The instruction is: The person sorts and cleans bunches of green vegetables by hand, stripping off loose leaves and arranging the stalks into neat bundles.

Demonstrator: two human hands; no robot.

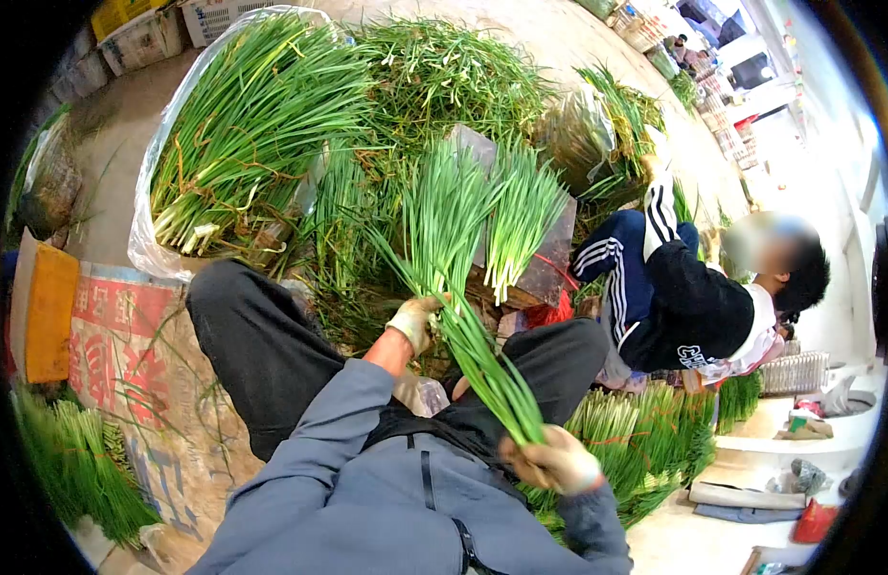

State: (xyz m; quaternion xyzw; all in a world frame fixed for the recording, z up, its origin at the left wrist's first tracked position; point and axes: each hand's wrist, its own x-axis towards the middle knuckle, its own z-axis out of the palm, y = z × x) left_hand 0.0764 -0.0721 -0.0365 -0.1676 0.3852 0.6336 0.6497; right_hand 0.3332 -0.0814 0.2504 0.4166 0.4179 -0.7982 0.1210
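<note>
The person is holding a green bunch (492, 374) of long, thin stalks between the 2 hands, and its long axis is running on a slant: from the left hand (412, 324), farther from the body, down and across to the right hand (557, 462), close by the right side of the jacket (396, 498). Neither hand is standing off from it; both are touching it. The right hand is closing its fingers around the near end and hiding the tips there. The left hand is pinching the stalks at the far end, with the thumb lying over them.

Beyond the left hand, a fan of leaves (444, 211) is spreading forward, away from the body; whether it belongs to the same stalks, the view is not showing clearly. Just to the right of that fan, a 2nd bunch (523, 225) is lying on a grey board (559, 254), its pale ends pointing back toward the person. The left hand is nearer to these 2 than the right hand is.

A large heap of stalks (262, 125) is resting in plastic ahead and to the left, while a co-worker (693, 297) is sitting to the right.
</note>
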